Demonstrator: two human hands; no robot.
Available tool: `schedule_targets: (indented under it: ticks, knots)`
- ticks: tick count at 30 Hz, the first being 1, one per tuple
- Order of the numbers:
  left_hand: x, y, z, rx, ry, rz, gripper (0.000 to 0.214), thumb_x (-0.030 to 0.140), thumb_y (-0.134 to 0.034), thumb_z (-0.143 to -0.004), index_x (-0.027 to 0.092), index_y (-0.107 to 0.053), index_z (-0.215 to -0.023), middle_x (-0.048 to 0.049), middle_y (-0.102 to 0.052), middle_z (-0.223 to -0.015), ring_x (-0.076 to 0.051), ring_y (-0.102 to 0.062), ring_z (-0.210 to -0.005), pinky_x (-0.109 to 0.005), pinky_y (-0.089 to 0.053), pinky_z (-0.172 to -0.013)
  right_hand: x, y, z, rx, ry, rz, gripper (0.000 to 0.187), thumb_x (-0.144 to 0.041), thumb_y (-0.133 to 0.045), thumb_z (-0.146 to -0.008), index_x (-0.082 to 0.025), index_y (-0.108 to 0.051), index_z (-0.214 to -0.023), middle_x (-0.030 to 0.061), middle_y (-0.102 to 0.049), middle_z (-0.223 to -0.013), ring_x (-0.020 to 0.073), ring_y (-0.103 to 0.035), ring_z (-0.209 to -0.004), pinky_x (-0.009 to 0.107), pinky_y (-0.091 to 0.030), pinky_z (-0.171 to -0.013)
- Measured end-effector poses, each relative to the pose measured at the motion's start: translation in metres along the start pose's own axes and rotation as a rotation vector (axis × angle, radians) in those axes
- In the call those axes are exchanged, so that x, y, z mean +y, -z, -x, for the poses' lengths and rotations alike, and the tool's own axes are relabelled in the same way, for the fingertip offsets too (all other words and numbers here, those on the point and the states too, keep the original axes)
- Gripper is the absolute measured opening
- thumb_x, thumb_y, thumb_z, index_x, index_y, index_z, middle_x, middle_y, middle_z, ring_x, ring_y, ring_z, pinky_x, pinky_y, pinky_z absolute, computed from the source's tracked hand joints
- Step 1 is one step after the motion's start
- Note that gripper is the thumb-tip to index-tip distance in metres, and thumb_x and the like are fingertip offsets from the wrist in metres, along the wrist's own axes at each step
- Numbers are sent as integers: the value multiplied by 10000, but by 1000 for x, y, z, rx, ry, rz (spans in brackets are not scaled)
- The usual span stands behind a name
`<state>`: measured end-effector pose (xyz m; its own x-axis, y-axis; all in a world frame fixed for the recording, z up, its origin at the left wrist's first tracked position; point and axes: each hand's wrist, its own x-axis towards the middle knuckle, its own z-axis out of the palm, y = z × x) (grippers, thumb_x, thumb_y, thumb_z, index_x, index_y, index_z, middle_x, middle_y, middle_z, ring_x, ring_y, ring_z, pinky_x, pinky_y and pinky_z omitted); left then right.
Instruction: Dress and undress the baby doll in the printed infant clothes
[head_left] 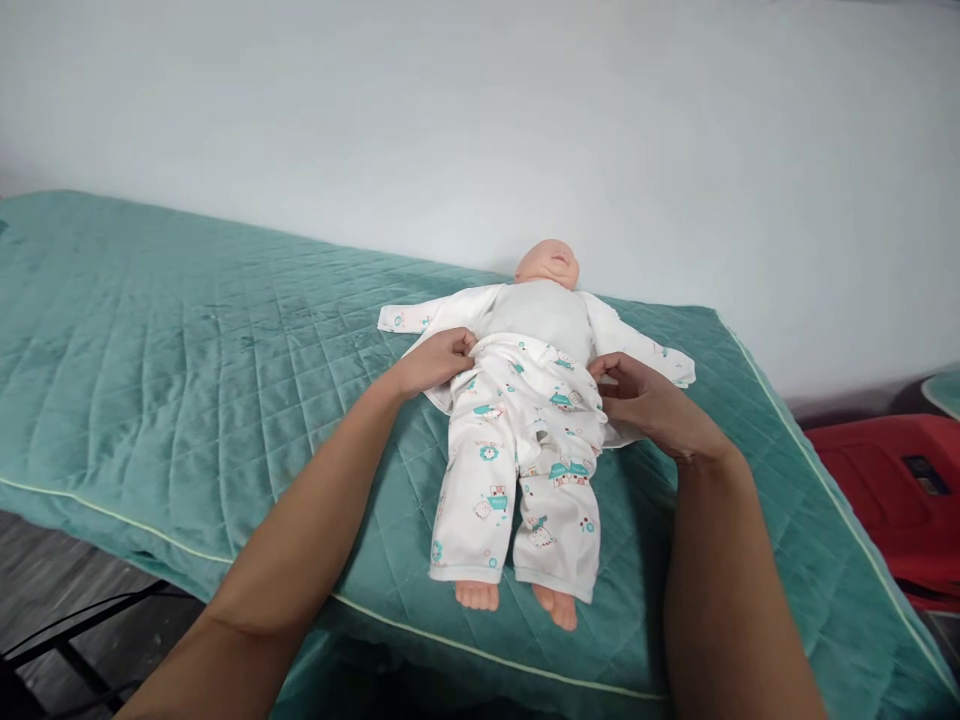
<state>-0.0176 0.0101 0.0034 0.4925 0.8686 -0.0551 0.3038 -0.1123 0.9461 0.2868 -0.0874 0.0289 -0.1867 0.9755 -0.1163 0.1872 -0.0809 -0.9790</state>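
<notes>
A baby doll lies on its back, feet toward me, on a green quilted bed cover. White printed baby pants cover its legs up to the waist, with the bare feet showing below the cuffs. A white long-sleeved top is on its arms and spread open beneath the torso. My left hand is closed at the left side of the waistband, fingers pinching its edge. At the opposite side, my right hand has bent fingers at the waistband, thumb below; the fingertips are partly hidden by the cloth.
The green quilted cover extends far to the left and ends in a piped edge in front. A pale wall rises behind the bed. To the right stands a red plastic case. Black metal bars show at lower left.
</notes>
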Motion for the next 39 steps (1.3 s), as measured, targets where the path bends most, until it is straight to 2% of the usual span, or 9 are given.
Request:
schedule_targets:
  ticks: [3, 8, 11, 14, 18, 23, 28, 32, 39]
  knots:
    - [-4, -4, -7, 133, 5, -100, 136, 166, -571, -710, 199, -550, -840, 29, -571, -755, -132, -481, -684, -245, -341, -616, 1, -1, -1, 21, -61, 113, 295, -245, -790, -721, -232, -595, -942, -26, -612, -839, 127, -561, -732, 219, -423, -578]
    - [-10, -10, -14, 256, 37, -243, 214, 162, -544, -766, 200, -631, -957, -17, -672, -848, -191, -570, -794, -286, -409, -740, 10, -7, -12, 285, -236, 294, 187, -229, -698, -708, -226, -546, -818, -31, -558, -642, 129, -513, -562, 249, -394, -496]
    - [-8, -13, -19, 330, 22, -321, 173, 139, -541, -764, 201, -653, -881, -68, -695, -850, -247, -615, -866, -325, -424, -834, 16, -10, -20, 395, -252, 424, 174, -199, -669, -655, -236, -555, -781, -20, -582, -611, 148, -510, -541, 271, -375, -482]
    - [-3, -12, -28, 265, 2, -375, 110, 104, -575, -693, 208, -597, -665, -99, -699, -810, -274, -633, -859, -329, -428, -824, 19, -11, -25, 405, -167, 623, 115, -223, -660, -647, -229, -581, -730, 1, -631, -654, 160, -524, -605, 278, -365, -518]
    - [4, 0, -36, 101, 34, -331, 152, 64, -626, -545, 209, -584, -529, -53, -672, -639, -223, -606, -651, -296, -429, -676, 15, -11, -24, 360, -114, 716, 74, -243, -623, -668, -222, -553, -663, -7, -588, -619, 154, -471, -626, 282, -327, -538]
    - [1, 2, -33, -28, -9, 50, 171, 84, -667, -527, 214, -685, -635, -29, -696, -643, -222, -634, -668, -288, -462, -629, 12, -15, -19, 299, -136, 514, 137, -283, -667, -690, -222, -544, -686, -30, -575, -634, 140, -457, -607, 268, -330, -525]
    - [-8, -2, -30, -194, 129, 397, 265, 98, -693, -599, 171, -732, -851, -69, -752, -813, -215, -687, -780, -299, -520, -701, 10, -23, -16, 266, -137, 50, 186, -250, -714, -694, -221, -659, -870, 2, -720, -806, 178, -613, -673, 286, -471, -571]
    - [-12, 0, -31, -184, 149, 581, 385, 29, -686, -575, 144, -733, -940, -84, -770, -914, -195, -702, -808, -304, -547, -751, 9, -25, -15, 236, -86, -186, 251, -204, -728, -677, -244, -707, -924, 28, -780, -950, 243, -717, -824, 331, -557, -662]
    - [-13, 2, -29, -195, 123, 683, 355, 36, -694, -616, 141, -770, -947, -108, -780, -926, -229, -727, -857, -336, -566, -790, 9, -19, -13, 264, -55, -295, 272, -150, -778, -598, -248, -752, -851, 21, -795, -929, 243, -741, -858, 328, -581, -671]
